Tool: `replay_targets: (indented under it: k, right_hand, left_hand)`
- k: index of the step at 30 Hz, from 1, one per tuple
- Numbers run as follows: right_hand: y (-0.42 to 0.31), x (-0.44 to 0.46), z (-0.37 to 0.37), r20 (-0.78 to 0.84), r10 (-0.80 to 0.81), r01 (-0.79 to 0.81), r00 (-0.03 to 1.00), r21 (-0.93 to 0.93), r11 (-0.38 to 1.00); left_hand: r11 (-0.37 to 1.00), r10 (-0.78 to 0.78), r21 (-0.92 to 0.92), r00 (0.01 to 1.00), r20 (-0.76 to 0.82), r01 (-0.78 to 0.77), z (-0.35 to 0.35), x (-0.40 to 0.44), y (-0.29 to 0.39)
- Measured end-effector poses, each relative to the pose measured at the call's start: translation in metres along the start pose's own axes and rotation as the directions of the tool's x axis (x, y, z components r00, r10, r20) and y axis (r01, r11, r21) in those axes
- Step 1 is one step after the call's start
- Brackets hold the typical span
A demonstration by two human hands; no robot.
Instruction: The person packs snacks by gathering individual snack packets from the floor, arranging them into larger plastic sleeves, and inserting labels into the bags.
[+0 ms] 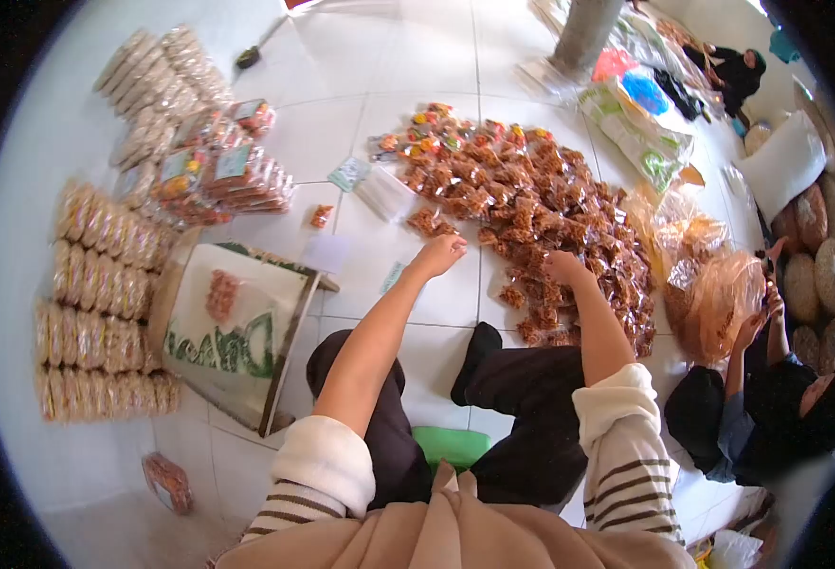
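Where packets (531, 204) lie away from the left edge of the floor (417, 57), I can't tell whether my left grip (448, 252) or right grip (558, 266) holds any. They look light, slippery, brittle; I'd pinch corners.

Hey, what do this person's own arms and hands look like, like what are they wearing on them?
The left hand and right hand are bare, with no gloves or watch to be seen. The left sleeve and right sleeve are cream with thin dark stripes, ending in wide, plain cream bands near the elbows.
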State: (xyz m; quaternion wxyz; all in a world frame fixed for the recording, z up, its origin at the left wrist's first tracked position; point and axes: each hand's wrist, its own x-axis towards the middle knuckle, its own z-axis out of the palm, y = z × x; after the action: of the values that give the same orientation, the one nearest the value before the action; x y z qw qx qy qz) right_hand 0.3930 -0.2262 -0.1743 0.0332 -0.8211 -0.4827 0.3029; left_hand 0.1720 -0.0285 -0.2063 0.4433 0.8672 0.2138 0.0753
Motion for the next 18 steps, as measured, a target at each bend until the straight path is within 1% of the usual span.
replay_targets:
  k: [2, 3, 4, 5, 6, 7, 8, 9, 10, 11, 12, 13, 14, 15, 16, 17, 18]
  right_hand:
    - [0.007, 0.013, 0.02, -0.118, 0.168, -0.186, 0.979, -0.166, 0.968]
    - [0.012, 0.03, 0.033, -0.096, 0.18, -0.195, 0.979, -0.173, 0.966]
    - [0.019, 0.047, 0.049, -0.152, 0.057, -0.072, 0.987, -0.094, 0.993]
    - [0.024, 0.062, 0.068, -0.215, -0.059, 0.056, 0.975, -0.017, 0.998]
    - [0.01, 0.066, 0.069, -0.076, -0.149, 0.129, 0.986, -0.222, 0.966]
    - [-0.006, 0.073, 0.066, 0.078, -0.215, 0.228, 0.974, -0.407, 0.885]
    - [-0.011, 0.08, 0.079, 0.099, -0.21, 0.232, 0.973, -0.404, 0.885]
    - [-0.014, 0.084, 0.097, -0.188, -0.247, 0.189, 0.951, -0.279, 0.941]
    - [-0.018, 0.088, 0.109, -0.466, -0.225, 0.179, 0.856, -0.141, 0.974]
    - [-0.023, 0.094, 0.119, -0.454, -0.226, 0.183, 0.862, -0.137, 0.974]
    - [-0.026, 0.099, 0.124, -0.526, -0.157, 0.095, 0.836, -0.143, 0.985]
    - [-0.036, 0.101, 0.127, -0.596, -0.087, 0.008, 0.798, -0.133, 0.991]
    - [-0.04, 0.102, 0.127, -0.569, -0.031, -0.02, 0.822, -0.082, 0.996]
    - [-0.037, 0.107, 0.133, -0.562, -0.027, -0.02, 0.827, -0.078, 0.997]
    - [-0.034, 0.113, 0.138, -0.544, 0.016, -0.057, 0.839, -0.059, 0.997]
    - [-0.032, 0.116, 0.143, -0.526, 0.056, -0.091, 0.849, -0.042, 0.995]
    - [-0.033, 0.113, 0.142, -0.573, -0.013, -0.042, 0.82, -0.083, 0.996]
  left_hand:
    - [0.999, -0.031, -0.031, 0.999, 0.013, 0.032, 0.026, 0.023, -0.026]
    - [0.989, -0.107, -0.098, 0.994, 0.002, 0.107, 0.038, 0.034, -0.037]
    - [0.969, -0.186, -0.166, 0.983, -0.003, 0.183, 0.05, 0.043, -0.044]
    - [0.962, -0.203, -0.183, 0.979, 0.015, 0.202, 0.063, 0.05, -0.052]
    - [0.955, -0.242, -0.189, 0.968, -0.062, 0.227, 0.075, 0.056, -0.053]
    - [0.95, -0.276, -0.194, 0.95, -0.145, 0.246, 0.086, 0.066, -0.054]
    - [0.92, -0.31, -0.303, 0.935, -0.174, 0.249, 0.098, 0.075, -0.058]
    - [0.912, -0.328, -0.311, 0.931, -0.163, 0.267, 0.105, 0.082, -0.058]
    - [0.893, -0.388, -0.303, 0.911, -0.141, 0.334, 0.111, 0.09, -0.057]
    - [0.87, -0.446, -0.292, 0.886, -0.123, 0.398, 0.113, 0.097, -0.056]
    - [0.856, -0.442, -0.337, 0.893, -0.087, 0.391, 0.129, 0.109, -0.071]
    - [0.851, -0.453, -0.335, 0.888, -0.082, 0.404, 0.134, 0.11, -0.078]
    - [0.905, -0.382, -0.27, 0.907, -0.178, 0.328, 0.14, 0.111, -0.083]
    - [0.948, -0.296, -0.195, 0.917, -0.267, 0.25, 0.14, 0.111, -0.084]
    - [0.791, -0.34, -0.566, 0.936, -0.089, 0.233, 0.135, 0.109, -0.086]
    - [0.789, -0.349, -0.564, 0.933, -0.089, 0.242, 0.131, 0.105, -0.085]
    - [0.833, -0.34, -0.492, 0.935, -0.097, 0.252, 0.128, 0.1, -0.083]
